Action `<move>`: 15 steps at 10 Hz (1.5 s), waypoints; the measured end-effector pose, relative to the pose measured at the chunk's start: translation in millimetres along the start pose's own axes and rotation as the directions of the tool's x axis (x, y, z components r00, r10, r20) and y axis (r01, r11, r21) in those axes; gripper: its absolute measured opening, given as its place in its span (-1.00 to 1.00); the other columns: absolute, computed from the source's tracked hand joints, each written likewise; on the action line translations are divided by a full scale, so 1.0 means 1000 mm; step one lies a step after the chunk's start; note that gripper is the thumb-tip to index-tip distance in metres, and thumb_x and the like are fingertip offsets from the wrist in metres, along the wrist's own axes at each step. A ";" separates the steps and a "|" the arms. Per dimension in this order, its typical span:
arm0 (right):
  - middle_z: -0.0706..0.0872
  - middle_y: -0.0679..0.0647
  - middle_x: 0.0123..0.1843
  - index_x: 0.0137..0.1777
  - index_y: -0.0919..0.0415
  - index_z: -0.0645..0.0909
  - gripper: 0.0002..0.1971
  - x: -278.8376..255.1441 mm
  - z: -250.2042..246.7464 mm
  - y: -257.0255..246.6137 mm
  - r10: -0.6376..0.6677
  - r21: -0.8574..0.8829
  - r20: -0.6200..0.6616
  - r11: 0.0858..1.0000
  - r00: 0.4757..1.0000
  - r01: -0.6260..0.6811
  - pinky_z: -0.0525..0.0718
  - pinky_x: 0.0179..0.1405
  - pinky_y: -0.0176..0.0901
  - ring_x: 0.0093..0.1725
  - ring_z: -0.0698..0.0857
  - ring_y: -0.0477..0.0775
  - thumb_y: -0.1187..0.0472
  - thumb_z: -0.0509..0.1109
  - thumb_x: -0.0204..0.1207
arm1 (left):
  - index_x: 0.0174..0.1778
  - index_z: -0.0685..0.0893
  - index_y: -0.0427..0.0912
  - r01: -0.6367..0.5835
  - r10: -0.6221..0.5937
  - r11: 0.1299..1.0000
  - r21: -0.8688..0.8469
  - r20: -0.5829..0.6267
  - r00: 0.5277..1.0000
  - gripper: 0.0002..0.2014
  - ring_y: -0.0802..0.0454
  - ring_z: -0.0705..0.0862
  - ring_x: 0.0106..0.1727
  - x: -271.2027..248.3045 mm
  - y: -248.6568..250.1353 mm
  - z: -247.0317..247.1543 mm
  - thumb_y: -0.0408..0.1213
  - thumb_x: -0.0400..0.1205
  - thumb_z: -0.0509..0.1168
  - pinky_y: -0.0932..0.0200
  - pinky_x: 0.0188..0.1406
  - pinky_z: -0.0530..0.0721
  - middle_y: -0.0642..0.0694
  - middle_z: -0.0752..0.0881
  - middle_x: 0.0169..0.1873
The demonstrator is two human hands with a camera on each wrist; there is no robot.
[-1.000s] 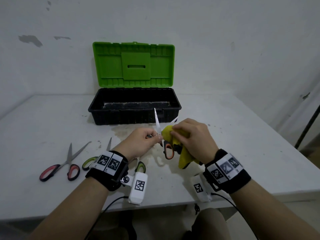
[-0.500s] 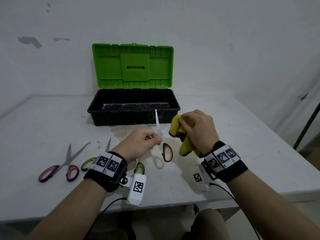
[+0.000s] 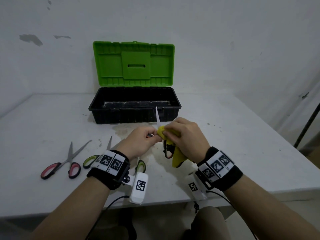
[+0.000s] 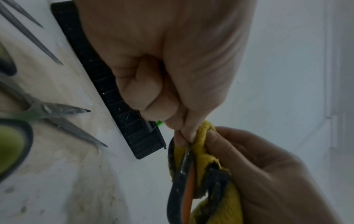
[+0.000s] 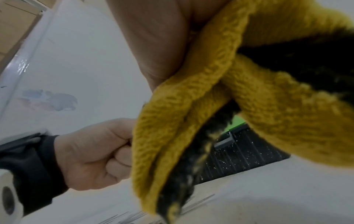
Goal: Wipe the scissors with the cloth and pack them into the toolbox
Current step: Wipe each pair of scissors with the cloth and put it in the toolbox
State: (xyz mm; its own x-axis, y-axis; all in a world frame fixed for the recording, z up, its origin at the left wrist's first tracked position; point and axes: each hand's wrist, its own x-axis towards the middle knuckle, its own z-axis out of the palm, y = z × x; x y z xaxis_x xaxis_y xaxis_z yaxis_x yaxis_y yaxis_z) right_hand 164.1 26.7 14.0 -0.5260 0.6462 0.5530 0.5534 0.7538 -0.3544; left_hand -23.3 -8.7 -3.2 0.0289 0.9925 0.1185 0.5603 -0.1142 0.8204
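Yellow cloth [image 3: 174, 153], lifted clear half a sec ago, is back wrapped round blade base of orange-handled scissors [image 3: 167, 151]; right hand [image 3: 187, 135] pinches it there, left hand [image 3: 141, 141] clamps scissors near pivot. Wiping ongoing; toolbox [image 3: 135, 116] open behind, w/ nothing packed yet.

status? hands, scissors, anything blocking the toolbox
Left hand grips orange-handled scissors, blade up. Right hand pinches yellow cloth round the blade. Toolbox open, path unobstructed; two more scissors on the table.
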 end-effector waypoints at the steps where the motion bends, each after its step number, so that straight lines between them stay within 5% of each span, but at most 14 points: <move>1: 0.71 0.01 -0.03 0.02 0.09 0.77 -0.84 0.003 0.000 0.002 0.034 -0.013 -0.017 0.999 0.999 -0.034 0.70 -0.11 0.02 -0.12 0.69 0.06 0.07 0.44 0.55 | -0.16 0.81 -0.12 -0.032 0.032 0.999 0.036 -0.001 0.999 -0.80 0.26 0.53 -0.42 -0.003 -0.001 0.000 -0.09 0.67 0.39 0.20 -0.31 0.48 0.11 0.63 -0.44; 2: 0.71 0.00 -0.04 0.01 0.07 0.77 -0.85 0.007 -0.003 0.007 0.085 -0.031 -0.076 0.996 0.993 -0.088 0.68 -0.07 -0.06 -0.09 0.68 0.02 0.06 0.43 0.55 | -0.22 0.79 -0.08 -0.056 0.056 0.998 0.029 -0.003 0.998 -0.76 0.28 0.49 -0.51 -0.002 -0.002 0.000 -0.04 0.67 0.39 0.25 -0.38 0.43 0.20 0.58 -0.58; 4: 0.71 0.00 -0.06 0.01 0.09 0.77 -0.87 0.013 -0.020 0.033 0.249 -0.035 -0.212 0.964 0.945 -0.262 0.66 0.00 -0.11 -0.07 0.68 0.02 0.11 0.42 0.56 | -0.27 0.74 0.04 0.046 -0.045 0.998 -0.037 0.031 0.998 -0.78 0.17 0.51 -0.43 -0.003 -0.006 0.000 0.03 0.64 0.41 0.13 -0.31 0.52 0.14 0.58 -0.48; 5: 0.72 0.00 -0.06 0.02 0.07 0.77 -0.87 0.009 -0.022 0.034 0.250 -0.010 -0.221 0.966 0.943 -0.258 0.66 0.01 -0.13 -0.07 0.69 0.01 0.10 0.45 0.54 | -0.16 0.68 0.00 0.136 -0.133 0.986 -0.097 0.036 0.990 -0.89 0.09 0.59 -0.40 -0.002 -0.001 0.001 -0.11 0.63 0.42 0.17 -0.37 0.53 0.06 0.67 -0.38; 6: 0.71 -0.02 -0.07 0.01 0.06 0.76 -0.88 0.004 -0.021 0.031 0.233 0.003 -0.200 0.971 0.951 -0.238 0.64 0.01 -0.16 -0.08 0.66 -0.02 0.10 0.45 0.54 | -0.25 0.64 -0.13 0.177 -0.174 0.952 -0.251 0.038 0.984 -0.83 0.10 0.48 -0.56 -0.002 0.004 0.000 -0.31 0.67 0.37 0.27 -0.60 0.42 -0.01 0.63 -0.49; 7: 0.71 -0.01 -0.08 0.00 0.08 0.76 -0.89 0.000 -0.021 0.027 0.203 -0.016 -0.188 0.978 0.961 -0.210 0.64 0.02 -0.14 -0.09 0.66 -0.02 0.11 0.46 0.54 | -0.16 0.77 -0.22 0.172 -0.180 0.920 -0.352 0.010 0.984 -0.92 0.12 0.55 -0.57 -0.003 0.003 -0.004 -0.33 0.64 0.44 0.27 -0.61 0.52 -0.03 0.66 -0.50; 9: 0.72 -0.02 -0.08 -0.01 0.07 0.76 -0.89 -0.002 -0.021 0.020 0.167 -0.005 -0.174 0.985 0.970 -0.171 0.67 0.01 -0.10 -0.09 0.67 -0.02 0.10 0.47 0.53 | -0.05 0.79 -0.26 0.123 -0.206 0.852 -0.508 -0.110 0.972 -0.85 0.09 0.72 -0.31 -0.003 -0.004 -0.005 -0.37 0.51 0.57 0.29 -0.27 0.72 -0.11 0.76 -0.27; 10: 0.73 -0.01 -0.07 0.00 0.08 0.76 -0.88 -0.002 -0.020 0.016 0.167 0.004 -0.175 0.986 0.970 -0.169 0.68 0.01 -0.06 -0.09 0.68 0.01 0.11 0.47 0.53 | -0.08 0.82 -0.21 0.133 -0.240 0.743 -0.656 -0.076 0.968 -0.90 -0.02 0.78 -0.05 -0.002 -0.002 -0.003 -0.34 0.53 0.55 0.14 -0.05 0.74 -0.16 0.83 -0.10; 11: 0.73 0.00 -0.07 0.01 0.09 0.76 -0.88 -0.001 -0.018 0.012 0.168 0.014 -0.179 0.986 0.969 -0.168 0.69 0.01 -0.05 -0.08 0.69 0.01 0.10 0.47 0.53 | -0.04 0.79 -0.21 0.156 -0.252 0.543 -0.825 0.017 0.967 -0.92 -0.18 0.82 0.12 -0.002 0.000 0.000 -0.43 0.59 0.46 -0.16 0.12 0.77 -0.24 0.83 0.01; 12: 0.73 -0.01 -0.07 0.00 0.07 0.76 -0.89 -0.001 -0.017 0.009 0.167 0.021 -0.180 0.986 0.969 -0.166 0.69 0.01 -0.05 -0.09 0.68 0.01 0.10 0.47 0.53 | -0.03 0.74 -0.21 0.163 -0.208 0.459 -0.874 0.072 0.975 -0.95 -0.32 0.81 0.16 -0.002 0.003 0.001 -0.41 0.64 0.40 -0.32 0.14 0.75 -0.23 0.81 0.02; 14: 0.72 -0.03 -0.08 0.00 0.08 0.76 -0.87 -0.002 -0.013 0.007 0.157 -0.010 -0.158 0.987 0.975 -0.160 0.67 -0.03 -0.13 -0.11 0.66 -0.04 0.08 0.46 0.53 | 0.03 0.62 -0.14 0.177 -0.243 0.486 -0.855 0.062 0.968 -0.97 -0.36 0.81 0.13 -0.002 0.008 0.008 -0.29 0.76 0.28 -0.36 0.06 0.77 -0.17 0.78 -0.02; 15: 0.71 -0.05 -0.09 -0.01 0.06 0.76 -0.87 -0.003 -0.013 0.006 0.154 -0.015 -0.152 0.987 0.976 -0.158 0.65 -0.05 -0.19 -0.12 0.64 -0.07 0.07 0.47 0.53 | -0.04 0.62 -0.17 0.161 -0.251 0.525 -0.836 0.029 0.968 -0.95 -0.11 0.84 -0.07 -0.003 0.004 0.011 -0.39 0.71 0.33 -0.12 -0.12 0.82 -0.11 0.77 -0.17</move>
State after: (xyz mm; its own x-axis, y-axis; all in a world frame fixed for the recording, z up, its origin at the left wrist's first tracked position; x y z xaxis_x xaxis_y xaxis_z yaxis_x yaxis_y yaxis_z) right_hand 177.5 27.4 20.3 -0.3302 0.7284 0.6004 0.6390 0.6406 -0.4258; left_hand -12.0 -11.4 -6.1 -0.0884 0.9903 -0.1074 -0.3930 0.0644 0.9173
